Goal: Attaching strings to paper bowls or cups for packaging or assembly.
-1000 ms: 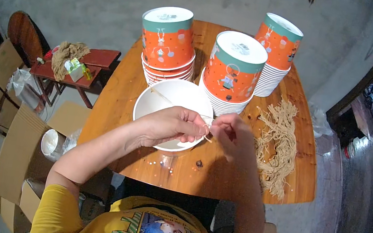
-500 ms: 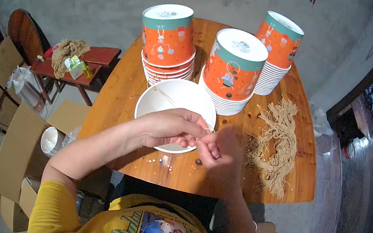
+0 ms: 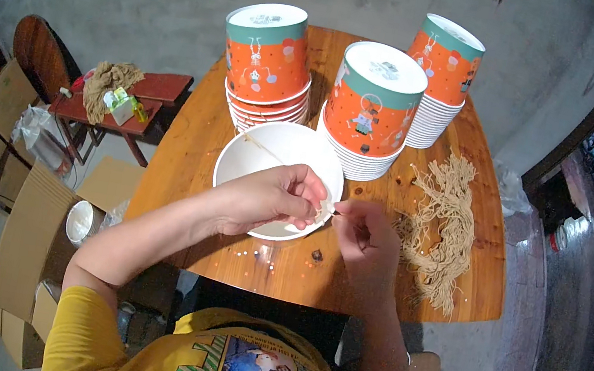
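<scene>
A white paper bucket (image 3: 255, 151) sits with its open mouth up near the middle of the table. A thin beige cord (image 3: 265, 148) crosses its inside from the far left rim toward my hands. Over the bucket's near right rim, my left hand (image 3: 275, 201) is closed in a pinch on the cord. Just right of it, my right hand (image 3: 366, 240) pinches the cord between thumb and fingertips. A small pale bit (image 3: 328, 206) shows between the two hands; its exact form is too small to tell.
Behind the bucket stand upside-down stacks of orange and green paper buckets: a left stack (image 3: 266, 62), a middle stack (image 3: 372, 112) and a right stack (image 3: 442, 68). A bundle of beige cords (image 3: 445, 238) lies at right. Tiny beads (image 3: 273, 258) dot the wooden table (image 3: 182, 166).
My right hand has moved slightly right and up, apart from my left. The fingers of my left hand have lifted a little, and the pale bit between the hands now shows.
</scene>
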`<state>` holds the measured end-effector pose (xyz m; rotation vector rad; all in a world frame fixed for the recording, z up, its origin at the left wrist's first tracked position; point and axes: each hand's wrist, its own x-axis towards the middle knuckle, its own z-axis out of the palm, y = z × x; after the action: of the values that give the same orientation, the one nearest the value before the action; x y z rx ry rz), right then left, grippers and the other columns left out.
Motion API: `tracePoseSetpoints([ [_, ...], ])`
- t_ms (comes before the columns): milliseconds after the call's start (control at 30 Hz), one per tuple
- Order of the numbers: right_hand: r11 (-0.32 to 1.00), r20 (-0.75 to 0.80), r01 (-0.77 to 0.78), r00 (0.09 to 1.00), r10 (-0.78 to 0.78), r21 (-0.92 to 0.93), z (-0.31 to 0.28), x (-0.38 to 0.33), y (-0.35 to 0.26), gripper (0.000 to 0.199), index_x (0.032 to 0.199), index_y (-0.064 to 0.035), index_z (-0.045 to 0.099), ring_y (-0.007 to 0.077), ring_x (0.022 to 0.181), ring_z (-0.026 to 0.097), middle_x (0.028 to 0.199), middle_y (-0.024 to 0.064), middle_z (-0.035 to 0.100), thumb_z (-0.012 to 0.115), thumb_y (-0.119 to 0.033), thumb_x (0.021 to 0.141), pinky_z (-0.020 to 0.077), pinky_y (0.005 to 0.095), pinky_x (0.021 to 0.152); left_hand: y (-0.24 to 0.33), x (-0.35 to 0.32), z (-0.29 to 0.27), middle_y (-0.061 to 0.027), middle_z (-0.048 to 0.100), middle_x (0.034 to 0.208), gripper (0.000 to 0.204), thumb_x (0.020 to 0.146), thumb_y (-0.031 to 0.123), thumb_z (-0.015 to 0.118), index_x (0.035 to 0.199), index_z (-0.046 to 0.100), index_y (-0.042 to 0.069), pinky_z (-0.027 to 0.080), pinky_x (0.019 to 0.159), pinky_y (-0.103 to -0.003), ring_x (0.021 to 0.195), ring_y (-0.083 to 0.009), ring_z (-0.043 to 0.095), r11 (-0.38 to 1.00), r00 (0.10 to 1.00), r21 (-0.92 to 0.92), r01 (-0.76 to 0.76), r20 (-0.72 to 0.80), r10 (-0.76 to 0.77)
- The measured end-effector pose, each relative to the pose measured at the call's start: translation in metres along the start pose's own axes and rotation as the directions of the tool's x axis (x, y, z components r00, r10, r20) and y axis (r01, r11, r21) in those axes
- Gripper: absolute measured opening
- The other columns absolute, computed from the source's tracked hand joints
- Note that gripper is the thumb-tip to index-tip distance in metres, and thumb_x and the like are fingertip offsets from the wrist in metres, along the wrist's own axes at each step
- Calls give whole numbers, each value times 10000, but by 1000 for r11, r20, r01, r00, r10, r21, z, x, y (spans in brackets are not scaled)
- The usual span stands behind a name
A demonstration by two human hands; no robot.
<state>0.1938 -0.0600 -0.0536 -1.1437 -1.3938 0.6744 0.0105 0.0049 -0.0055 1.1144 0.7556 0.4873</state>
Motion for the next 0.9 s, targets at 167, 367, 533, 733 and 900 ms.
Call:
tracePoseSetpoints([
  [167,913,143,210,975,-169,-350,0,8,-20,149,894,-54,618,170,590,539,697,58,539,706,-80,776,437,296,537,1,-6,9,-29,540,871,281,859,0,615,1085,454,43,468,709,-215,758,-104,547,954,986,263,-144,-45,161],
  [367,938,175,166,978,-116,-304,0,10,-23,121,814,-51,583,177,557,503,666,64,495,695,-62,768,403,317,513,3,-13,12,-24,504,860,265,901,26,575,1104,405,37,458,708,-220,775,-88,535,797,942,531,-287,8,335],
  [533,948,163,161,979,-119,-274,1,11,-18,119,807,-45,582,178,531,484,651,64,484,694,-62,769,386,315,493,2,-15,1,-18,526,905,188,912,79,585,1071,493,39,445,705,-239,757,-99,512,613,907,735,-289,6,420],
  [733,933,157,166,980,-121,-318,1,11,-20,128,790,-48,582,201,538,500,660,75,497,704,-82,771,393,327,495,-2,-20,15,-36,552,838,148,888,124,629,978,573,21,448,671,-272,746,-121,518,511,881,819,-262,-13,473],
  [900,903,157,244,967,-200,-353,3,9,-20,144,780,-57,578,248,581,554,685,91,529,714,-100,767,433,358,518,-3,-19,19,-53,565,782,129,882,110,626,944,575,10,450,634,-276,700,-116,520,481,861,843,-242,-41,506],
])
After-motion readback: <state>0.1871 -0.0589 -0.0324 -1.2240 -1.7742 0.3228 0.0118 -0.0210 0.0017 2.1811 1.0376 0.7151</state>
